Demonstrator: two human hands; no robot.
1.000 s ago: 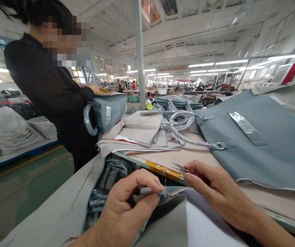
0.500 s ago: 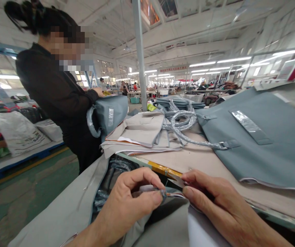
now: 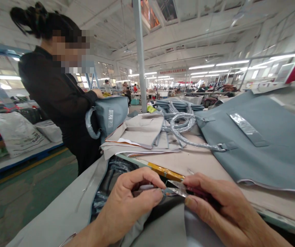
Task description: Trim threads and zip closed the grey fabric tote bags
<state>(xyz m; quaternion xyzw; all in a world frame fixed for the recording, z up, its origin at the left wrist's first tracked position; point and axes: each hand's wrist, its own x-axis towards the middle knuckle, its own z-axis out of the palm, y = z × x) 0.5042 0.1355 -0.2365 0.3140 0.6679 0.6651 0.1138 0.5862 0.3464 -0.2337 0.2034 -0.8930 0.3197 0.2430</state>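
Observation:
Low in the middle, my left hand pinches the edge of a grey fabric piece between thumb and fingers. Close beside it on the right, my right hand is closed around thread snips. Their two pointed metal blades stand apart and reach the pinched edge, near the left fingertips; the handle is mostly hidden in the palm. The grey fabric hangs below both hands, with a pale piece showing on its right side.
A blue-grey bag panel with a wrapped handle lies on the table at right. Folded grey pieces are stacked at centre. A person in black stands at left, holding a blue-grey bag. A post rises behind the table.
The snips have turned and come further over the fabric edge, so both blades now show spread apart. My left hand keeps its pinch in almost the same place.

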